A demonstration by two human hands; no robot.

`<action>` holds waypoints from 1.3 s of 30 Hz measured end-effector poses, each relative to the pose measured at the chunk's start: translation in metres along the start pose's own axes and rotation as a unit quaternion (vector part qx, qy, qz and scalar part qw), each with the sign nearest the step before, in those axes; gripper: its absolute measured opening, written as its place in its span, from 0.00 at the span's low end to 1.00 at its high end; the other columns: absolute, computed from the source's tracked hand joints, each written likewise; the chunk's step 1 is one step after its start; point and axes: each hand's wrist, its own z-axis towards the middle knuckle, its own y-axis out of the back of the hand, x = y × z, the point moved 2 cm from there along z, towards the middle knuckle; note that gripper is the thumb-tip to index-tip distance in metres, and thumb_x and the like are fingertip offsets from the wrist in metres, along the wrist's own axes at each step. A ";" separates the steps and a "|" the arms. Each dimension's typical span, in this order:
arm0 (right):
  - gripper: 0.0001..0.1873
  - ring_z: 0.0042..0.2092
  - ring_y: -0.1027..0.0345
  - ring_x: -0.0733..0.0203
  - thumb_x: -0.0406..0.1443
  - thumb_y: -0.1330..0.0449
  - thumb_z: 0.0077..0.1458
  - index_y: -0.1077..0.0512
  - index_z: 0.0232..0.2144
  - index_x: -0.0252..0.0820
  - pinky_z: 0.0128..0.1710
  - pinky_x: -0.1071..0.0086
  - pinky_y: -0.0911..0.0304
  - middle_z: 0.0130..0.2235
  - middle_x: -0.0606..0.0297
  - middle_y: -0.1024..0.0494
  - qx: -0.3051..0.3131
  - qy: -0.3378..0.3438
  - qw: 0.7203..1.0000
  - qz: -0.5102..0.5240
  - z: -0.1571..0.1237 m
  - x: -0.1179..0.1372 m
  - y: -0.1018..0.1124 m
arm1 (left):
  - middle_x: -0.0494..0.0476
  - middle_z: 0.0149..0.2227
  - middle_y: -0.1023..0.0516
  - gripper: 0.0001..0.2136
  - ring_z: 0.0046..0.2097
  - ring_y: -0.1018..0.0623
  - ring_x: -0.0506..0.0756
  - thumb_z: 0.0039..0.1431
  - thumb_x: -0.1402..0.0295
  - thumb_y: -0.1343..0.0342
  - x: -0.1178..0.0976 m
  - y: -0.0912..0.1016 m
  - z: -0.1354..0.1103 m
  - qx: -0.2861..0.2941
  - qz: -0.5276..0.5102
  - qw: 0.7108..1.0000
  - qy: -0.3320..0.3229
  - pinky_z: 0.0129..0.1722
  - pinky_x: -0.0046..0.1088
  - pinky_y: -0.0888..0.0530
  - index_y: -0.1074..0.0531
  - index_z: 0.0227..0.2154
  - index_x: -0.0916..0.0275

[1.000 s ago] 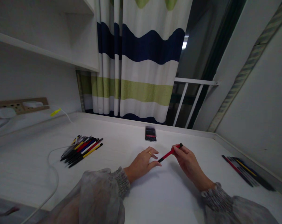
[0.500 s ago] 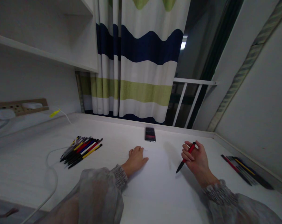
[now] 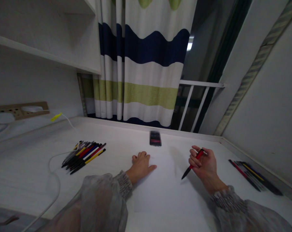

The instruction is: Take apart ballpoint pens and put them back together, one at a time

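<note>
My right hand (image 3: 205, 166) is closed round a red and black pen (image 3: 193, 164), held like a writing tool with its black tip down near a white sheet of paper (image 3: 165, 182) on the desk. My left hand (image 3: 140, 166) lies flat on the sheet's upper left part, fingers stretched out, holding nothing. Both arms wear sheer grey sleeves.
A fan of several coloured pens (image 3: 84, 154) lies at the left. Several more pens (image 3: 254, 177) lie by the right wall. A small dark phone (image 3: 155, 138) lies beyond the paper. A white cable (image 3: 52, 174) loops at the left. A striped curtain (image 3: 141, 64) hangs behind the desk.
A second ago both hands held the pen between them. My left hand let go and settled flat on the paper. My right hand turned the pen tip-down and drew right.
</note>
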 end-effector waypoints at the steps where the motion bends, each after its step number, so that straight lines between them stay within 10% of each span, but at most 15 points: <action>1: 0.12 0.10 0.55 0.76 0.38 0.48 0.43 0.28 0.23 0.37 0.08 0.79 0.57 0.16 0.70 0.35 0.003 0.004 1.000 0.001 0.000 0.000 0.001 | 0.64 0.50 0.37 0.22 0.52 0.39 0.62 0.52 0.52 0.55 0.000 0.000 0.000 0.001 0.001 1.000 0.000 0.46 0.43 0.43 0.36 0.45 0.63; 21: 0.13 0.11 0.54 0.78 0.40 0.47 0.46 0.28 0.21 0.37 0.09 0.80 0.54 0.19 0.66 0.31 0.013 -0.001 1.000 0.008 0.000 -0.004 -0.003 | 0.65 0.51 0.40 0.26 0.51 0.41 0.63 0.49 0.49 0.54 -0.005 0.002 -0.002 0.017 -0.001 1.000 -0.005 0.46 0.43 0.43 0.37 0.46 0.63; 27: 0.20 0.17 0.45 0.74 0.31 0.41 0.42 0.43 0.05 0.39 0.16 0.76 0.44 0.24 0.62 0.27 -0.011 0.041 0.998 -0.041 0.001 -0.005 -0.007 | 0.65 0.51 0.39 0.26 0.51 0.40 0.63 0.50 0.49 0.54 -0.005 0.002 -0.003 0.017 0.001 1.000 -0.008 0.45 0.42 0.42 0.38 0.46 0.63; 34: 0.26 0.18 0.39 0.65 0.53 0.50 0.46 0.26 0.24 0.36 0.19 0.71 0.42 0.14 0.63 0.30 0.010 -0.105 0.987 -0.120 -0.001 -0.025 -0.007 | 0.63 0.50 0.39 0.27 0.50 0.40 0.62 0.50 0.49 0.54 -0.006 0.003 -0.003 0.020 0.001 1.000 0.003 0.45 0.41 0.42 0.40 0.47 0.64; 39: 0.13 0.24 0.35 0.66 0.43 0.37 0.40 0.29 0.25 0.38 0.22 0.74 0.40 0.23 0.64 0.26 0.039 -0.099 0.978 -0.179 -0.004 -0.040 -0.012 | 0.64 0.50 0.39 0.28 0.50 0.40 0.63 0.49 0.49 0.54 -0.006 0.001 -0.003 0.018 -0.003 1.000 0.001 0.44 0.42 0.42 0.39 0.47 0.65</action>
